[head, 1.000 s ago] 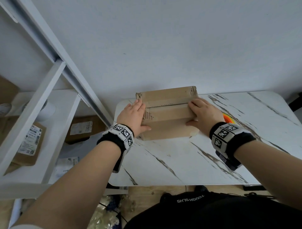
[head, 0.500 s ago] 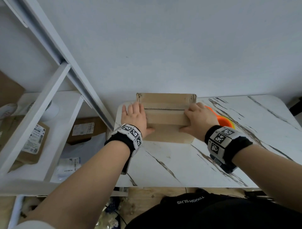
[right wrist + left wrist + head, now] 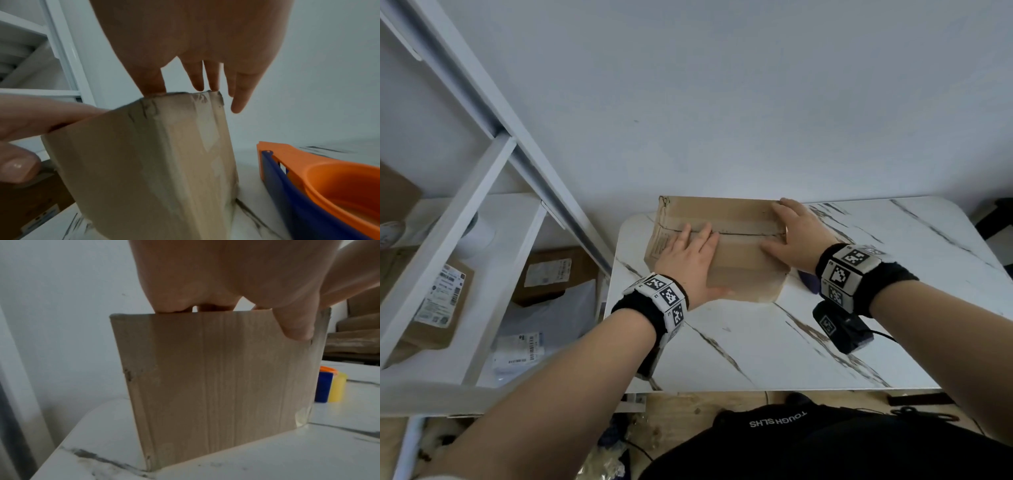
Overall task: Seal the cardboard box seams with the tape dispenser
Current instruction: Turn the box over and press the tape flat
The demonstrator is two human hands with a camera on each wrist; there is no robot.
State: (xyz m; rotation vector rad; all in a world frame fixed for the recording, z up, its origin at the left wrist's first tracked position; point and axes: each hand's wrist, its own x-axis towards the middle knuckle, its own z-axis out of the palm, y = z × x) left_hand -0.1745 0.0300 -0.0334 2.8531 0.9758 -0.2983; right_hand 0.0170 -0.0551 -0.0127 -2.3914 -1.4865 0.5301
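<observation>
Cardboard box (image 3: pixel 726 246) is seen resting at the far left of the marble-patterned table (image 3: pixel 774 346), close against the white wall (image 3: pixel 722 102), with its top flaps closed and a dark seam (image 3: pixel 750 234) running across between the two hands. From the head view, the left hand (image 3: pixel 688 260) is laid flat on the box top at about 9 o'clock of the seam's middle, fingers straight and together, tips reaching the seam; nothing is gripped. The right hand (image 3: pixel 794 236) is spread over the box's end at 3 o'clock, fingers extended over the top and far corner, thumb pointing toward 9 o'clock along the near flap. Only the left wrist view shows the left thumb (image 3: pixel 292 324) pressed down against the near side face of the box, while the fingertips (image 3: pixel 172 306) are hidden past the top edge. Only the right wrist view shows the right fingers (image 3: pixel 238 97) held straight with tips at the box's upper edge and the little finger hanging free of the cardboard, so the box is pressed rather than clasped. The tape dispenser (image 3: pixel 320 183), orange with a blue body, is shown lying on the table just beside the box at 3 o'clock; in the head view it is almost wholly hidden behind the right wrist. In the left wrist view it appears as blue, yellow and orange parts (image 3: pixel 329 384) past the box's right edge. White shelving (image 3: pixel 465 219) holding labelled parcels (image 3: pixel 438 291) is seen at 9 o'clock of the table in the head view alone.
</observation>
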